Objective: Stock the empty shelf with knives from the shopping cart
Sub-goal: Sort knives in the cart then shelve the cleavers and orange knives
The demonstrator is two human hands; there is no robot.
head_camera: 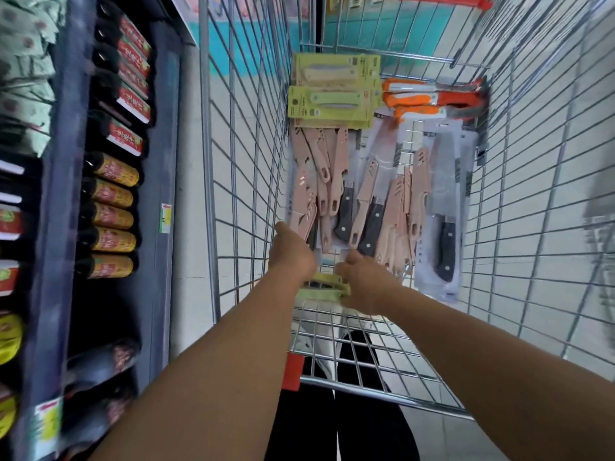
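Far left, 9 o'clock: dark shelf unit [60,201] w/ rows of bottles [113,214], glossy gold and red labels, all blurred.

Wire shopping cart [246,134] fills the middle, chrome grid walls and floor, red plastic corner trim. Both hands reach in from 6 o'clock.

Left hand [291,252] at the cart's near-left, back of hand up, fingers curled down over the low end of the pink knives [319,181]; can't tell if it actually grips one. Those are slim matte pink plastic-sheathed pieces in clear packs, long axes running roughly 12 to 6, handles w/ hang holes mostly toward 6, some fanned off-line.

Between the hands: a pale green pack [324,287], flat card, long axis across, 9 to 3. Right hand [366,282] curls round its right end and holds it; left wrist covers the other end.

Toward 12: two more green carded knives [332,91], stacked flat, long axes 9 to 3.

Centre to right: black-handled knives [372,227] w/ rivets, tilted slightly, handles toward 6, blades toward 12. At 1 o'clock, orange-handled knives [429,98] lie across, handles toward 9. At 3 o'clock, a broad cleaver [444,207] in clear wrap, steel blade toward 12, black riveted handle toward 6.

Below the cart, dark trousers [362,420].
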